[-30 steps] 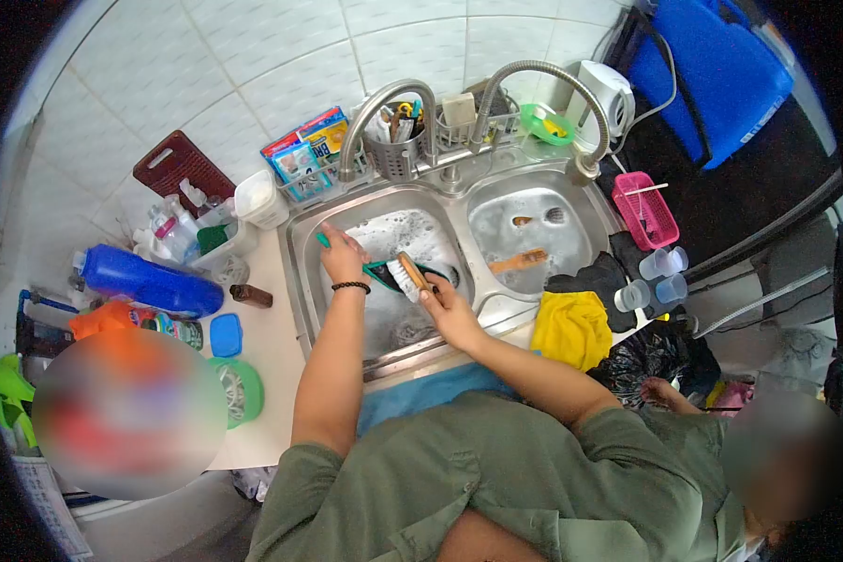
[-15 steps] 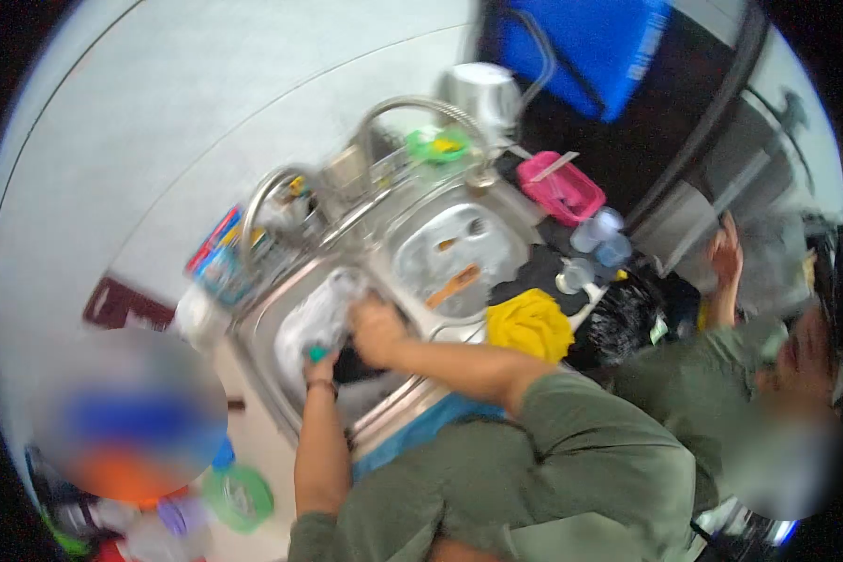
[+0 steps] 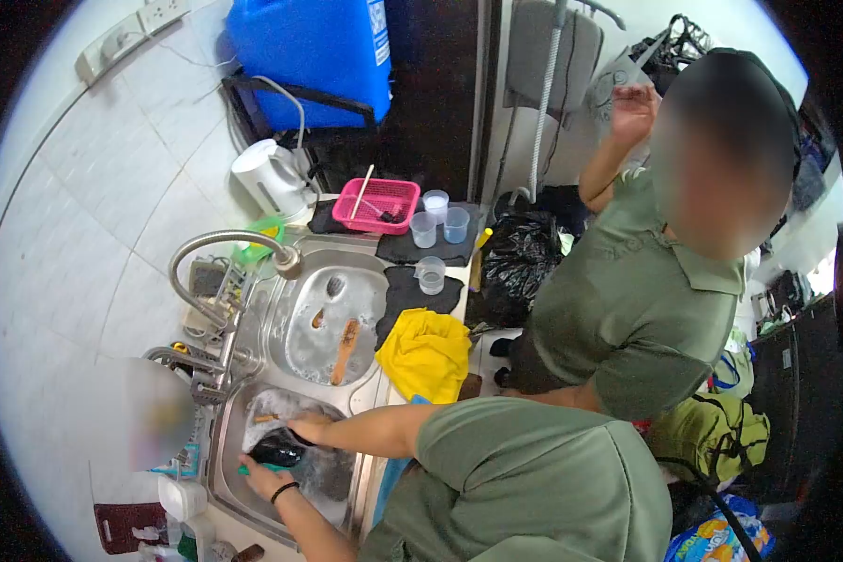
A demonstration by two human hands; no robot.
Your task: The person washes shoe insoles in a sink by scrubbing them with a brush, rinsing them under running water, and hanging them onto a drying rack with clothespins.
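Over the soapy left basin, my left hand is closed on a green-edged black item, whose exact kind I cannot make out. My right hand is beside it, closed round a wooden-backed brush that shows only in part, near the suds. Foamy water fills the other basin, where a wooden brush and a small brown piece lie. A yellow cloth rests on the counter edge beside that basin.
A co-worker stands at the right with one hand raised. Behind the basins are a curved faucet and a white kettle. A pink basket, several clear cups and a black bag lie nearby.
The view has swung toward the right, bringing the co-worker into fuller sight. My hands have stayed at the left basin, moving the black item and brush within it.
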